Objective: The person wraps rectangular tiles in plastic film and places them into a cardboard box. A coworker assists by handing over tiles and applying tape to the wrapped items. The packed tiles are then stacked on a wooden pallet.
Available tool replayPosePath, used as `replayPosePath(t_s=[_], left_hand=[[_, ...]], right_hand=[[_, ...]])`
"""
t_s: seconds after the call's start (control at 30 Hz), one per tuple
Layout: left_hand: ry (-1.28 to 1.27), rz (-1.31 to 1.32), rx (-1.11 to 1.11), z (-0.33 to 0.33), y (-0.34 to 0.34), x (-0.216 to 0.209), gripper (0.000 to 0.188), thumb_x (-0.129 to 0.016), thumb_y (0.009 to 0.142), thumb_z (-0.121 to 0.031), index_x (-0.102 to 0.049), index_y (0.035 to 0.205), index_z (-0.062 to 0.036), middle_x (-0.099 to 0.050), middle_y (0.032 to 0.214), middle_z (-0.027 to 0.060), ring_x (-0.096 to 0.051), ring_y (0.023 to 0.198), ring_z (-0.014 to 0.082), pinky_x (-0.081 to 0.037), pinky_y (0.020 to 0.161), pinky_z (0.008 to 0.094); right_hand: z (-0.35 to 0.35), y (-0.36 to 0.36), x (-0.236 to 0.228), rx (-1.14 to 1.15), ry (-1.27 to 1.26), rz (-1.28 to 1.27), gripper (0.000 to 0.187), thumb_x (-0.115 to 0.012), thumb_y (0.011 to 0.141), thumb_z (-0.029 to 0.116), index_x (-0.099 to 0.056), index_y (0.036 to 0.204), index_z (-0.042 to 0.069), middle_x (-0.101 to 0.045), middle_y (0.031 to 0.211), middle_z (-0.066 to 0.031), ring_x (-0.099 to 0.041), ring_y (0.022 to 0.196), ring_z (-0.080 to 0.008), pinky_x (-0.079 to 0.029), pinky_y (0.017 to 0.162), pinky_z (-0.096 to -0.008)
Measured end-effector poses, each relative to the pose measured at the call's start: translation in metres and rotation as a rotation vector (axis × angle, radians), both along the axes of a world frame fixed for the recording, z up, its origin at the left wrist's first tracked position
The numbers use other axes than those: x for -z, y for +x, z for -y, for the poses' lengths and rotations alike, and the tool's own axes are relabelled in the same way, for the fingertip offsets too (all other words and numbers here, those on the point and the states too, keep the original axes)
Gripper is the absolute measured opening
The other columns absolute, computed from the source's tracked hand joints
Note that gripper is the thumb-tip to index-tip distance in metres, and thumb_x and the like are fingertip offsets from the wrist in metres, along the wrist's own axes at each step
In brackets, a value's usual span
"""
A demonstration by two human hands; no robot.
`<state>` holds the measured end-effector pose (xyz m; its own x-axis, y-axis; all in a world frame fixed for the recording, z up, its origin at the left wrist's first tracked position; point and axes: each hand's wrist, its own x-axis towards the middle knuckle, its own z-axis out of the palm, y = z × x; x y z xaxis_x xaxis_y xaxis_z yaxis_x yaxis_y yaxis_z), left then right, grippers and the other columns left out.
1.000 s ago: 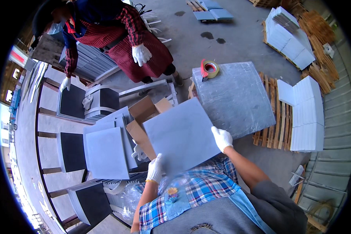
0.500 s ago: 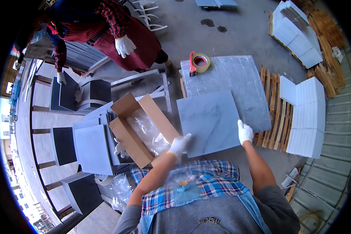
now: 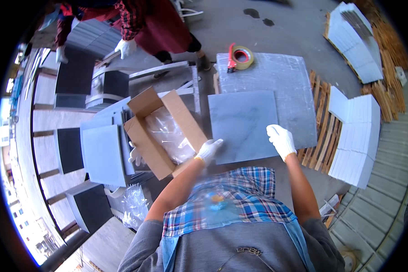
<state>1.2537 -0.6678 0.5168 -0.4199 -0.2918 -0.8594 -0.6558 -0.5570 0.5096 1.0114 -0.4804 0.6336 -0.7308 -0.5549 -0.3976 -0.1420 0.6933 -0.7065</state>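
Observation:
A square grey stone-look tile (image 3: 242, 124) lies over the near-left part of a plastic-wrapped slab stack (image 3: 294, 99). My left hand (image 3: 208, 151), in a white glove, grips the tile's left edge near its lower corner, close beside the cardboard box; some of its fingers are hidden. My right hand (image 3: 282, 139), also gloved, is above the tile's right edge with its fingers curled in and nothing visible in them. The open cardboard box (image 3: 186, 122) holds clear plastic film (image 3: 167, 131). A red tape dispenser (image 3: 241, 58) with clear tape rests on the far side of the stack.
Grey tiles (image 3: 103, 152) lean left of the box, near a white glove (image 3: 135, 154) and crumpled plastic (image 3: 136, 204). Dark tile stacks (image 3: 70, 149) stand on a rack. Pale stacks (image 3: 356, 136) and a wooden pallet (image 3: 324, 122) are at right. A co-worker's gloved hand (image 3: 126, 48) is far left.
The tile has come down flatter and squarer over the stack. My right hand has risen off its edge and curled. The co-worker's hands have shifted left.

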Motion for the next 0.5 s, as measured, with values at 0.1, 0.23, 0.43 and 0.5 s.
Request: replayPosePath(t_s=[0.1, 0.23, 0.43, 0.5], left_hand=[[-0.038, -0.042, 0.065, 0.0, 0.003, -0.032, 0.062, -0.065, 0.096, -0.041, -0.054, 0.138, 0.0035, -0.066, 0.126, 0.0148, -0.064, 0.111, 0.0265, -0.05, 0.093, 0.0374], [-0.091, 0.063, 0.043, -0.018, 0.017, -0.027, 0.063, -0.071, 0.093, -0.036, -0.052, 0.136, 0.0058, -0.065, 0.125, 0.02, -0.065, 0.111, 0.0303, -0.052, 0.093, 0.039], [0.126, 0.069, -0.057, -0.05, 0.029, 0.023, 0.062, -0.074, 0.09, -0.04, -0.052, 0.134, -0.0004, -0.06, 0.129, 0.0213, -0.065, 0.107, 0.0363, -0.057, 0.077, 0.0508], [0.174, 0.115, 0.003, -0.045, 0.03, 0.005, 0.059, -0.072, 0.091, -0.041, -0.053, 0.13, -0.0015, -0.059, 0.113, 0.0165, -0.063, 0.089, 0.03, -0.052, 0.065, 0.0446]], right_hand=[[0.053, 0.046, -0.105, -0.138, -0.233, -0.021, 0.027, -0.064, 0.098, 0.024, -0.073, 0.109, 0.002, -0.074, 0.09, -0.0145, -0.071, 0.077, -0.0213, -0.053, 0.075, -0.0359], [0.089, 0.099, -0.23, -0.392, -0.674, -0.067, 0.041, -0.065, 0.099, 0.034, -0.071, 0.111, -0.005, -0.073, 0.102, -0.011, -0.07, 0.089, -0.0203, -0.055, 0.079, -0.0303], [0.112, 0.115, -0.33, -1.243, -0.578, -0.038, 0.05, -0.063, 0.098, 0.043, -0.068, 0.118, -0.003, -0.072, 0.11, -0.0132, -0.07, 0.099, -0.0249, -0.056, 0.087, -0.0345], [0.121, 0.12, -0.329, -1.357, -0.492, -0.09, 0.049, -0.062, 0.098, 0.041, -0.067, 0.119, -0.003, -0.071, 0.111, -0.0129, -0.069, 0.1, -0.0243, -0.055, 0.087, -0.0341]])
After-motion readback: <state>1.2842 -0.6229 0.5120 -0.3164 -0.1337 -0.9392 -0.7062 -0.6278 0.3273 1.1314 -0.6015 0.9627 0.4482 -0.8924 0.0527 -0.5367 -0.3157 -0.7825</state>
